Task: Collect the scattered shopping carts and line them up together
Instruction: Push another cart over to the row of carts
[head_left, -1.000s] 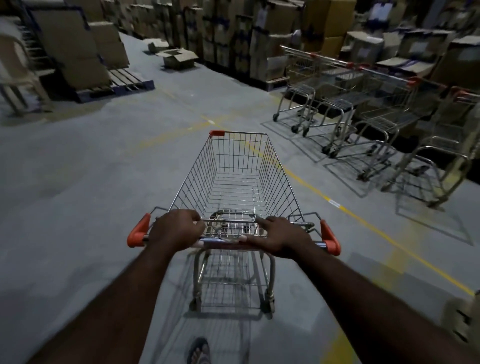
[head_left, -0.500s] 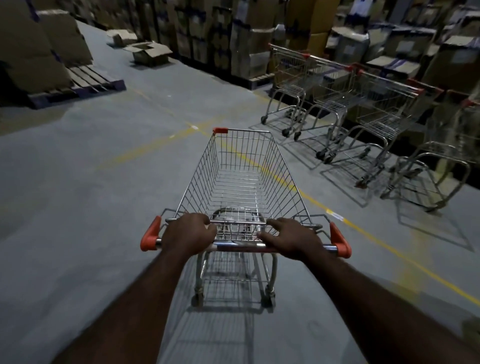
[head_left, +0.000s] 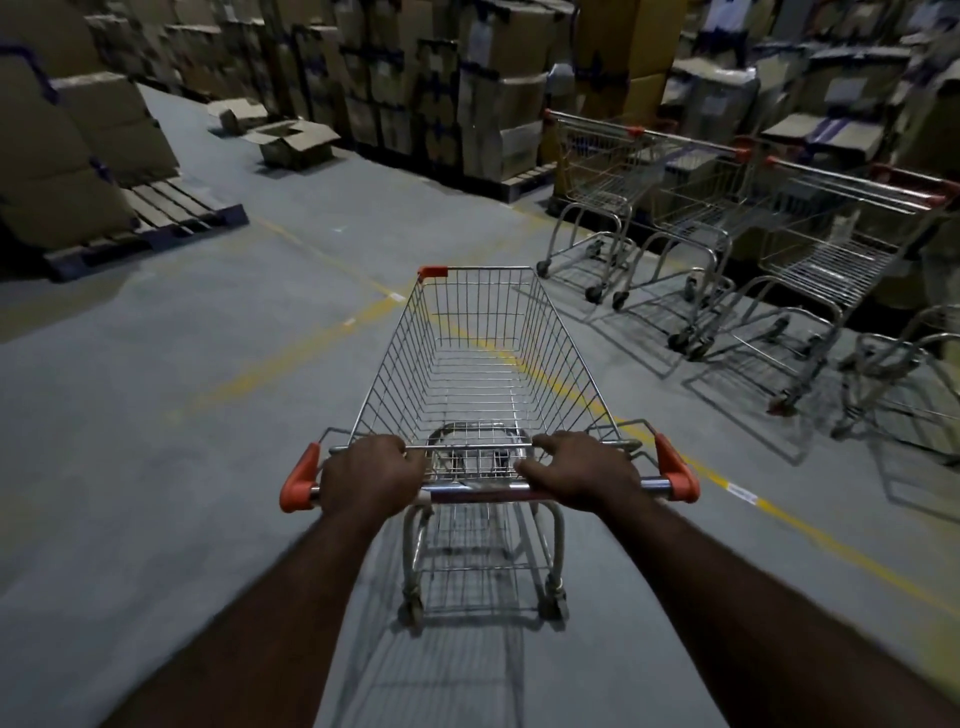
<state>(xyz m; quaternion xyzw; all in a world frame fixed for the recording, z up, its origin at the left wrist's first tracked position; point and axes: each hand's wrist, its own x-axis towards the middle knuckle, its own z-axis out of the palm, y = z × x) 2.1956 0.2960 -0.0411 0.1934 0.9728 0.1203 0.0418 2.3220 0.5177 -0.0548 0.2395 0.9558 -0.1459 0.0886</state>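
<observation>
An empty silver wire shopping cart (head_left: 400, 364) with orange corner caps is standing directly ahead of both hands on the grey floor. The left hand (head_left: 371, 475) and the right hand (head_left: 582, 473) are each curling around its chrome handle bar (head_left: 478, 487), spaced apart, probably so the push steers evenly. Ahead and to the right of the right hand, a row of similar metal carts (head_left: 826, 260) is sitting against stacked cardboard boxes (head_left: 493, 104), likely where this one belongs.

Five wire shopping carts (head_left: 483, 364) (head_left: 597, 182) (head_left: 696, 208) (head_left: 831, 260) (head_left: 883, 358), two bare hands (head_left: 371, 478) (head_left: 582, 470)
</observation>
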